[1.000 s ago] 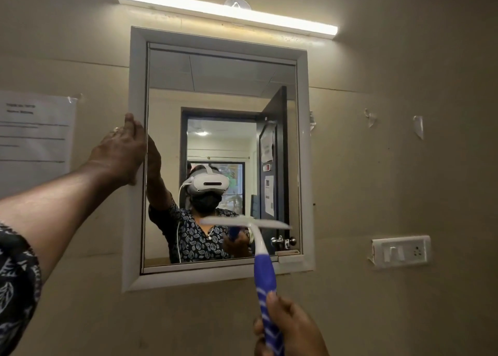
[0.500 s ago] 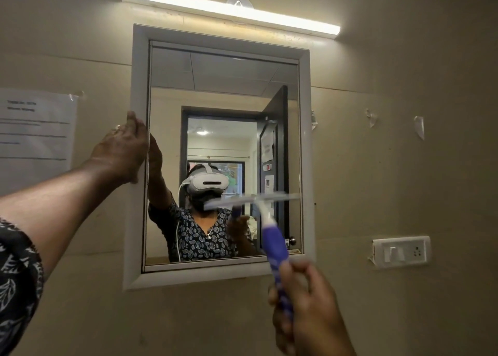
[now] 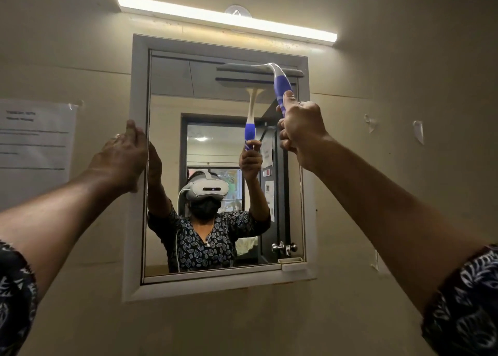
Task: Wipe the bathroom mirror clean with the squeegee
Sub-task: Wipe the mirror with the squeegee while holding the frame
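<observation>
Two hands are up at the mirror (image 3: pixel 215 107), and going left to right: a taped paper notice (image 3: pixel 35 137) hangs on the wall, its printed lines too blurred to read. The left hand (image 3: pixel 121 156) lies with loose fingers against the mirror's white frame (image 3: pixel 137 91), bracing it rather than clutching anything. The right hand (image 3: pixel 301 126) is clenched around the blue-striped handle of the squeegee (image 3: pixel 280 83), whose blade sits along the top right of the glass, just under the frame's upper edge (whether it truly presses flat I cannot tell).

The risks as I judge them: a blade tilted off the glass would leave streaks; a hard downward pull could swing or rattle the frame if the left hand slips; starting so tight to the corner, the blade end may catch on the frame. No brand or label shows on the squeegee.
</observation>
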`<move>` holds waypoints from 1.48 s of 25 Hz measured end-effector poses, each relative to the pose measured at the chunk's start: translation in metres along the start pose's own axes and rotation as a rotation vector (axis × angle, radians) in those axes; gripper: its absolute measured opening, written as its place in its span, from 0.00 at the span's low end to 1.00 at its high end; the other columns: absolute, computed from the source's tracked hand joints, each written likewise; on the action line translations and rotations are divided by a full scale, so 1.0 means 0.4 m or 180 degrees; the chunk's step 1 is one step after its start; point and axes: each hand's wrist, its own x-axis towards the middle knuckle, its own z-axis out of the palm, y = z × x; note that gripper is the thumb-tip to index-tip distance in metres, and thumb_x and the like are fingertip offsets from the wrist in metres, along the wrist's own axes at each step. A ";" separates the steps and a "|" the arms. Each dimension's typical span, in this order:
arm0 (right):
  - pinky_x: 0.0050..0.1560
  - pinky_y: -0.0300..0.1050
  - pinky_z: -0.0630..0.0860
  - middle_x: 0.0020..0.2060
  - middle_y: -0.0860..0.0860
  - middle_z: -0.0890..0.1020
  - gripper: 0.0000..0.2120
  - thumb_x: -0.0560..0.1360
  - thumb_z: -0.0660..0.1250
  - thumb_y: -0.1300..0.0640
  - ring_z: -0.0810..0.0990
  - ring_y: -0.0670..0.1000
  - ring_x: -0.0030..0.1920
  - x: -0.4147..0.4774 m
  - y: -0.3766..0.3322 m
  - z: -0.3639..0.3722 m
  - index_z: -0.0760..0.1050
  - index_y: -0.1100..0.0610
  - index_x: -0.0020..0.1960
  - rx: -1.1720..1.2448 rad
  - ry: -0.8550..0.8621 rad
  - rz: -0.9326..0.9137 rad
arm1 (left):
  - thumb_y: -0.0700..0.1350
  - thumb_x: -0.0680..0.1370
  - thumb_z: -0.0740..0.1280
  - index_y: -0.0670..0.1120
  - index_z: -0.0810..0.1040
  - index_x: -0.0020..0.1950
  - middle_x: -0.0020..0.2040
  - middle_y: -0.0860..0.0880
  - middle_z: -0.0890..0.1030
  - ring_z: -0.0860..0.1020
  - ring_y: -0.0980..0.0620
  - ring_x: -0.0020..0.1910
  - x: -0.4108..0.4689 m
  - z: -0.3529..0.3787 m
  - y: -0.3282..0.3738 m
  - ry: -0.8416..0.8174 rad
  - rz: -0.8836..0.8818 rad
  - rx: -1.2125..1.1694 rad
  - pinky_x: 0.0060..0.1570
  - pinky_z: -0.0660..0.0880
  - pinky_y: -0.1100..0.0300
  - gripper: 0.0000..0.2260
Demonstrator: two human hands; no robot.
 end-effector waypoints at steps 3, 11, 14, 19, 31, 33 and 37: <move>0.26 0.40 0.65 0.30 0.52 0.68 0.17 0.81 0.53 0.48 0.66 0.47 0.25 0.025 0.030 0.003 0.69 0.62 0.56 -0.0169 -0.0049 -0.0037 | 0.41 0.65 0.78 0.36 0.41 0.76 0.77 0.35 0.43 0.53 0.37 0.76 0.000 0.002 0.000 -0.0004 -0.0007 0.0027 0.74 0.56 0.50 0.54; 0.26 0.41 0.65 0.24 0.50 0.68 0.20 0.81 0.49 0.44 0.66 0.47 0.22 0.011 0.060 0.000 0.69 0.59 0.46 -0.0343 -0.0222 0.0309 | 0.42 0.64 0.78 0.36 0.41 0.76 0.76 0.34 0.43 0.54 0.37 0.76 0.003 0.005 0.000 -0.0015 -0.0002 0.0052 0.74 0.56 0.50 0.55; 0.18 0.37 0.63 0.17 0.47 0.68 0.21 0.80 0.49 0.42 0.65 0.44 0.15 -0.054 0.066 -0.020 0.67 0.58 0.43 -0.0031 -0.0433 0.0723 | 0.42 0.63 0.80 0.35 0.42 0.76 0.76 0.33 0.44 0.56 0.36 0.75 0.003 0.003 0.002 -0.0014 0.0001 0.0075 0.73 0.57 0.50 0.56; 0.15 0.35 0.59 0.16 0.47 0.68 0.20 0.79 0.52 0.42 0.62 0.42 0.17 -0.223 0.132 -0.067 0.69 0.56 0.40 0.0506 -0.0706 0.1381 | 0.42 0.62 0.80 0.34 0.44 0.76 0.76 0.32 0.45 0.57 0.36 0.74 -0.003 -0.001 0.003 -0.0004 0.0018 0.0063 0.73 0.58 0.50 0.56; 0.16 0.33 0.59 0.22 0.51 0.66 0.18 0.76 0.59 0.45 0.61 0.46 0.17 -0.463 0.258 -0.155 0.69 0.61 0.42 0.1822 -0.0721 0.3054 | 0.44 0.63 0.80 0.35 0.42 0.76 0.76 0.34 0.43 0.57 0.36 0.75 0.006 0.007 0.001 0.0011 -0.0040 0.0143 0.72 0.59 0.50 0.57; 0.16 0.33 0.59 0.22 0.52 0.66 0.18 0.76 0.59 0.46 0.61 0.47 0.16 -0.476 0.271 -0.162 0.68 0.62 0.41 0.1903 -0.0730 0.3192 | 0.44 0.63 0.80 0.35 0.42 0.76 0.76 0.34 0.43 0.56 0.36 0.75 0.007 0.008 0.001 0.0007 -0.0021 0.0142 0.72 0.59 0.50 0.56; 0.15 0.33 0.61 0.21 0.55 0.67 0.17 0.78 0.58 0.51 0.63 0.49 0.15 -0.489 0.276 -0.184 0.68 0.64 0.39 0.2197 -0.0751 0.3394 | 0.43 0.63 0.79 0.35 0.42 0.76 0.76 0.34 0.44 0.55 0.36 0.75 0.005 0.010 0.001 0.0023 -0.0041 0.0090 0.73 0.58 0.50 0.56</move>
